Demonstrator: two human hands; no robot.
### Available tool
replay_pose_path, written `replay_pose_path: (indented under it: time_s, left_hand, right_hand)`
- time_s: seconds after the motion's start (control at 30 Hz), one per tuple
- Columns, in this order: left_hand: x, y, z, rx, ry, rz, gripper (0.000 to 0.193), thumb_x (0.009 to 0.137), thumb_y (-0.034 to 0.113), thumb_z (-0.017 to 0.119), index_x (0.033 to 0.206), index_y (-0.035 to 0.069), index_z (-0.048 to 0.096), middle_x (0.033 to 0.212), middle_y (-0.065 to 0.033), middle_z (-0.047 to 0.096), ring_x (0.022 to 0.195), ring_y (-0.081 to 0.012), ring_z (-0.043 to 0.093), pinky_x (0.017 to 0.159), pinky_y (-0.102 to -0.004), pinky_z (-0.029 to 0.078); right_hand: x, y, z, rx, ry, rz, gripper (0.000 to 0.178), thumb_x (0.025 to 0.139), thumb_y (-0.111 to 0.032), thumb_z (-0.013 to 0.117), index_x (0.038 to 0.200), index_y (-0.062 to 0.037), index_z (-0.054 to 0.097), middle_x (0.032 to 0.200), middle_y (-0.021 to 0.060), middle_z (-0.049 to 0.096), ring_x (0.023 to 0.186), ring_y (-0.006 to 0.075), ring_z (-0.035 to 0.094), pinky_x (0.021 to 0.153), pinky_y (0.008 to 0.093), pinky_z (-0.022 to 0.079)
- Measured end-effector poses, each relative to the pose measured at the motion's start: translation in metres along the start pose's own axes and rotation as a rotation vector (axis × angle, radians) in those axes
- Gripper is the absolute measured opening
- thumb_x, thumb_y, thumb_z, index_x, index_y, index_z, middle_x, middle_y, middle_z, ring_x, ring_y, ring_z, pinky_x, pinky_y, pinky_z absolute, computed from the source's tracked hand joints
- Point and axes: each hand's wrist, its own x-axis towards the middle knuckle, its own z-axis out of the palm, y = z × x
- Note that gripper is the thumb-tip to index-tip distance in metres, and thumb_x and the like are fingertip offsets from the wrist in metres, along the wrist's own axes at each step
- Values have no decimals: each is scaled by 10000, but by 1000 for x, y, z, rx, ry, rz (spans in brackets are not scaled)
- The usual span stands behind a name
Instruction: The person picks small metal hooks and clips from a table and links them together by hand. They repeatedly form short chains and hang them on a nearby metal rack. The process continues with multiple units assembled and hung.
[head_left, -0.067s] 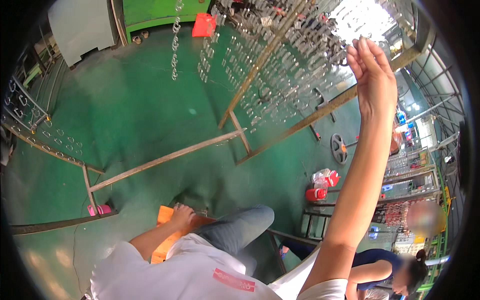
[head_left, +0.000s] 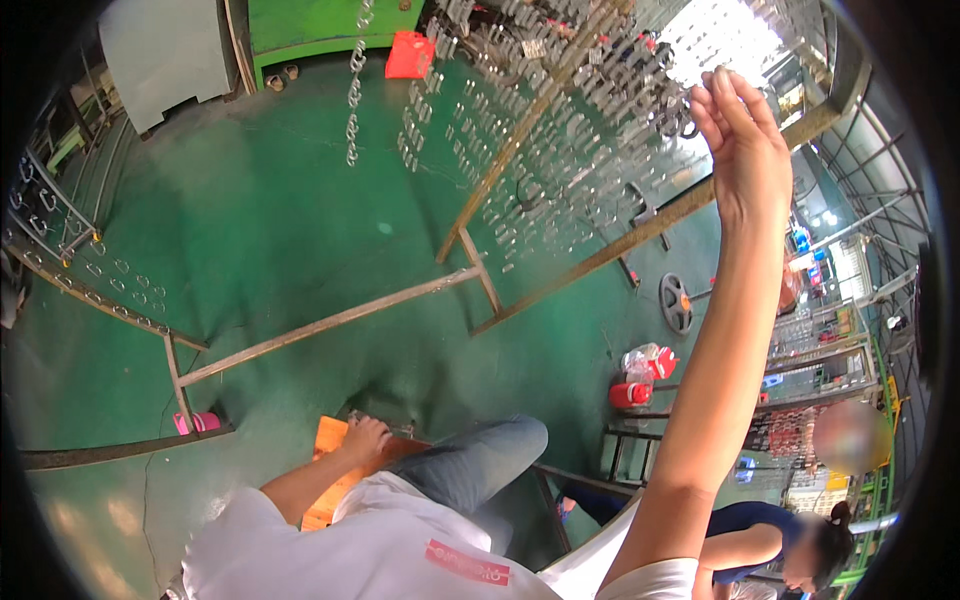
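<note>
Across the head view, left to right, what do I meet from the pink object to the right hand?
Pink object, left hand, lower red container, dark spoked wheel, right hand.

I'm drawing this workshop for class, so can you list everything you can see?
metal links: uncountable, silver, upper middle and far left
strand: one, silver, top left of middle
rails: several, brown, across the middle
cabinet: one, green, top
panel: one, grey, top left
bag: one, red, beside cabinet
wheel: one, dark grey, right of middle
containers: at least two, partly red, below wheel
board: one, orange, lower middle
co-worker: one, dark blue top, lower right
shirt: one, white, bottom
left hand: one, bare, at board
right hand: one, bare, raised beside links
</note>
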Motion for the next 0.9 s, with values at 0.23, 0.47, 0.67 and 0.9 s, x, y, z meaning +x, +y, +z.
replay_pose_path:
  time_s: [0.23,0.47,0.67,0.9]
  left_hand:
    - [7,-16,4,183,113,180,273,919,364,499,888,143,655,911,-50,640,918,-229,562,822,-444,398]
    - [6,-13,1,188,188,217,264,877,379,544,818,140,641,831,-38,635,825,-217,591,778,-412,409]
    - [7,-13,-5,127,228,236,243,840,366,586,774,135,625,761,-36,629,783,-220,592,765,-394,412]
    - [25,-15,-22,153,217,254,242,850,361,574,794,131,625,787,-40,630,795,-219,591,773,-398,409]
  right_hand:
    - [82,2,69,5,-107,-79,287,881,-46,660,1109,92,553,941,161,667,833,222,686,705,253,589]
    - [144,-1,120,29,-87,-101,174,878,-96,685,1021,-9,636,916,73,681,756,138,650,605,238,520]
    - [189,-17,143,-92,-16,-116,194,881,-157,698,1047,-77,639,923,-4,671,714,52,573,570,193,433]
    - [225,-32,160,-136,7,-210,202,873,-118,700,1059,-60,647,932,18,688,690,60,571,535,190,400]
